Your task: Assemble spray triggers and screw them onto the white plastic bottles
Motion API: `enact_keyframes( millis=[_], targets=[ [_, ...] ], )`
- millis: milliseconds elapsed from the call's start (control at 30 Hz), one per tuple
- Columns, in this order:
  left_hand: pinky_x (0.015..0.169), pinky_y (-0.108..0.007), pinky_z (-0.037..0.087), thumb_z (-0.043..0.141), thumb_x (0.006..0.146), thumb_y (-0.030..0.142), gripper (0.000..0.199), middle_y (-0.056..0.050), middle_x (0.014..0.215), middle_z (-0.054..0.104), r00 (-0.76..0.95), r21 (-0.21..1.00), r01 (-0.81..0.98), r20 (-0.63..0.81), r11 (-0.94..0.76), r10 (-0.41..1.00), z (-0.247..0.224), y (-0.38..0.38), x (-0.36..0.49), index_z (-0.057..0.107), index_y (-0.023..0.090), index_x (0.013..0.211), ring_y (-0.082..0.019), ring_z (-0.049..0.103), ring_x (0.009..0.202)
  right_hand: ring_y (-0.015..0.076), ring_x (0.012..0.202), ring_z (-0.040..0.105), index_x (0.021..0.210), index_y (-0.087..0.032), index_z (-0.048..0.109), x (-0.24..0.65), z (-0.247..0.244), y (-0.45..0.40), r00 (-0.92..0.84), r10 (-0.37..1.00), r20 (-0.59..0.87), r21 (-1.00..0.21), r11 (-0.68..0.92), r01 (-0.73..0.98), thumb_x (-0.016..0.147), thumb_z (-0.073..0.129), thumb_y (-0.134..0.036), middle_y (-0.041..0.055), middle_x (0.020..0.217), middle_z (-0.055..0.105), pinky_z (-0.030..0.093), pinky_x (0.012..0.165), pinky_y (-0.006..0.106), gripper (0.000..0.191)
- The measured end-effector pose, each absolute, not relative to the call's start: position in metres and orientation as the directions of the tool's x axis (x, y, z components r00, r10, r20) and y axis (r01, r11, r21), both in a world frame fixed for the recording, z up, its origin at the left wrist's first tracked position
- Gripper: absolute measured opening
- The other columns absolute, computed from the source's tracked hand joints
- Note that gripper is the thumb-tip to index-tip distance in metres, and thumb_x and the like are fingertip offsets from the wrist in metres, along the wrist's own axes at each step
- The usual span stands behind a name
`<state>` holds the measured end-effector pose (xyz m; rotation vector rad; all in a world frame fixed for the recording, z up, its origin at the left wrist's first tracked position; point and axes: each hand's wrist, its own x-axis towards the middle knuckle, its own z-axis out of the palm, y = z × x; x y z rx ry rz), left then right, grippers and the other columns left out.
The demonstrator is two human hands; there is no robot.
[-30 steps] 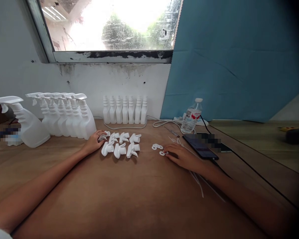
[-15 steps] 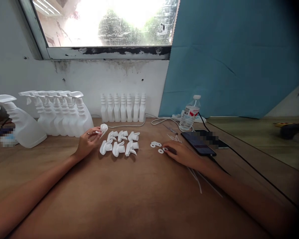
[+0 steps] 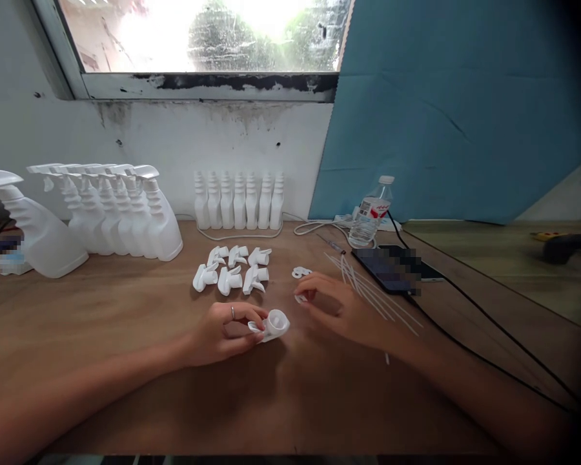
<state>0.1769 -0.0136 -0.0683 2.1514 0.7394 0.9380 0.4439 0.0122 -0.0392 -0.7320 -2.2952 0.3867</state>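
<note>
Between thumb and fingers, my left hand (image 3: 235, 329) grips a white spray trigger head (image 3: 275, 324), its round collar opening tipped up. To its right, my right hand (image 3: 336, 307) pinches a small white washer (image 3: 300, 298) at its fingertips. A few more flat white washers (image 3: 301, 272) lie on the table just beyond those fingers. Several other trigger heads (image 3: 230, 279) lie on their sides in two rows behind my left hand. Thin white tubes (image 3: 368, 290) are spread beside and partly under my right forearm.
Spray bottles with heads (image 3: 140, 219) stand at the left, headless small bottles (image 3: 239, 203) along the wall. A water bottle (image 3: 370, 213), a screwdriver-like tool (image 3: 333, 243), a phone (image 3: 385, 270) and cables (image 3: 503, 336) occupy the right. The table's near edge (image 3: 271, 454) shows below.
My left hand has brought the trigger head from beside the rows rightward and nearer to me. My right hand has drawn a washer off the table, slightly left and toward me.
</note>
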Motion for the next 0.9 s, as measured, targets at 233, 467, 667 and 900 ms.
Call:
enact_keyframes(
  millis=[233,467,667,900],
  targets=[
    [0.076,-0.025,0.058,0.061,0.084,0.024,0.013,-0.012,0.114,0.064,0.646,0.878,0.140,0.269,-0.457,0.715,-0.077,-0.016,0.180,0.064,0.016,0.094,-0.018,0.066,0.096,0.0146,0.092,0.060,0.104,-0.022,0.057,0.423,-0.042,-0.011,-0.694,0.483,0.534,-0.471,0.852,0.231,0.089,0.056,-0.020,0.0068,0.101,0.061,0.050,0.083,0.028,0.016],
    [0.077,-0.023,0.056,0.061,0.083,0.020,0.011,-0.012,0.114,0.061,0.676,0.849,0.156,0.281,-0.504,0.682,-0.070,-0.018,0.181,0.062,0.014,0.093,-0.018,0.062,0.100,0.0152,0.100,0.057,0.112,-0.019,0.061,0.425,-0.046,-0.010,-0.769,0.437,0.467,-0.428,0.873,0.236,0.091,0.053,-0.020,0.0100,0.107,0.057,0.049,0.088,0.028,0.022],
    [0.083,-0.026,0.054,0.058,0.084,0.017,0.009,-0.012,0.116,0.058,0.704,0.822,0.153,0.299,-0.549,0.644,-0.064,-0.022,0.181,0.058,0.013,0.092,-0.018,0.059,0.104,0.0139,0.103,0.057,0.117,-0.018,0.059,0.427,-0.049,-0.012,-0.781,0.413,0.469,-0.407,0.885,0.224,0.090,0.053,-0.014,0.0104,0.112,0.057,0.048,0.089,0.025,0.028],
    [0.078,-0.028,0.055,0.065,0.081,0.028,0.041,-0.006,0.108,0.062,0.652,0.707,0.326,0.312,-0.627,0.691,-0.079,-0.024,0.183,0.047,0.020,0.117,-0.015,0.061,0.090,0.0124,0.102,0.057,0.096,-0.016,0.057,0.424,-0.052,-0.014,-0.762,0.436,0.479,-0.447,0.868,0.215,0.091,0.052,-0.014,0.0094,0.110,0.056,0.048,0.091,0.023,0.008]
  ],
)
